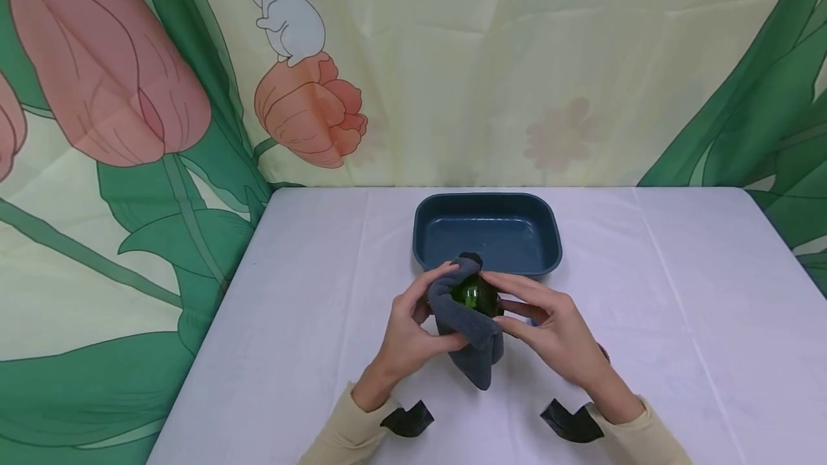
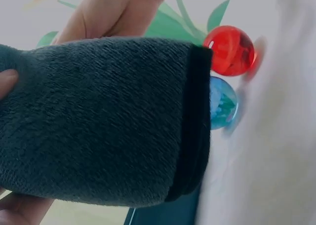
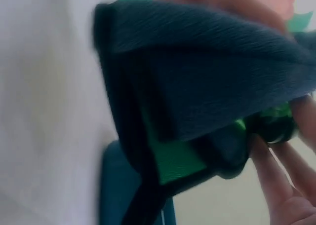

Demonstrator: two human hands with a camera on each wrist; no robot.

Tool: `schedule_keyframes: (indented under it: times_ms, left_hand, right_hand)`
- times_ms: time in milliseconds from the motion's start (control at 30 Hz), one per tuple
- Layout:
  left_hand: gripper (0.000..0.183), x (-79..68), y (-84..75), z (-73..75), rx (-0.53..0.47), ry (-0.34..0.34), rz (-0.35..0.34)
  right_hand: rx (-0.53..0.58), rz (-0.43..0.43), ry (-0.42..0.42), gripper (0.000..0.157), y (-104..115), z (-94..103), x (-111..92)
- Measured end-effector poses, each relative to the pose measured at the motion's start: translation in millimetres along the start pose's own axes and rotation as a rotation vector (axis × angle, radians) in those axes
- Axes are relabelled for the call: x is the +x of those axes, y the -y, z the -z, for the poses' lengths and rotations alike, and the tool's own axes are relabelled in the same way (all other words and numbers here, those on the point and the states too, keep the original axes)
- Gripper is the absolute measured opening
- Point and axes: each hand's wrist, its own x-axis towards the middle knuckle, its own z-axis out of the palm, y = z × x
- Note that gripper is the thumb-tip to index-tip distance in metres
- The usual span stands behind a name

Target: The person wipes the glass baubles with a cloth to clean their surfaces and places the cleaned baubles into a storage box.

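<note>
A dark blue-grey cloth (image 1: 474, 339) is folded partly around a shiny green glass ball (image 1: 477, 296), held up over the table just in front of a basin. My left hand (image 1: 410, 332) grips the cloth against the ball from the left side. From the right, my right hand (image 1: 558, 325) pinches the ball between thumb and fingers. In the left wrist view the cloth (image 2: 98, 121) covers the ball completely. The right wrist view shows a strip of the green ball (image 3: 279, 124) at the fingertips, below the cloth's fold.
A dark blue rectangular basin (image 1: 487, 198) stands at the table's back edge. A clear red ball (image 2: 229, 51) and a blue patterned ball (image 2: 222, 103) lie on the white tablecloth (image 1: 310, 321), mostly hidden by my right hand in the head view. A printed curtain (image 1: 452, 92) hangs behind.
</note>
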Motion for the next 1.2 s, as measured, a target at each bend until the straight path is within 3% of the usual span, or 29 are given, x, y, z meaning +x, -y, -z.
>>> schedule_keyframes:
  times_ms: [133, 300, 467, 533, 633, 933, 1067, 1200]
  left_hand:
    - [0.075, -0.3, -1.5, -0.8, -0.005, -0.014, 0.013]
    - [0.075, -0.5, -0.9, -1.0, -0.002, -0.020, 0.013]
    - [0.075, -0.6, 0.3, -0.7, 0.002, -0.022, -0.004]
    - [0.076, -0.8, 0.1, -1.0, -0.004, -0.028, -0.009]
    - [0.076, -0.9, -0.7, -1.5, -0.016, -0.035, -0.011]
    - [0.076, -2.8, -0.8, -2.4, -0.039, -0.037, 0.024]
    - [0.079, -3.2, -1.0, -2.5, -0.033, -0.023, 0.024]
    - [0.079, -3.9, -1.1, -2.9, -0.012, -0.025, 0.017]
  right_hand:
    - [0.000, -0.063, 0.020, 0.062, 0.1, 1.7, 0.6]
    - [-0.183, 0.022, 0.021, 0.066, 2.9, 4.9, -0.1]
    - [-0.344, 0.317, 0.012, 0.039, 2.2, 8.0, 1.7]
    - [-0.379, 0.432, 0.005, 0.040, -0.2, 6.3, 3.5]
    - [-0.410, 0.487, -0.011, 0.039, -1.6, 2.8, 5.0]
    - [-0.380, 0.449, -0.013, 0.041, -3.2, 1.2, 3.5]
    - [-0.224, 0.273, -0.017, 0.041, -1.2, 0.7, 0.7]
    - [-0.094, 0.108, -0.019, 0.061, -0.3, 0.5, -0.8]
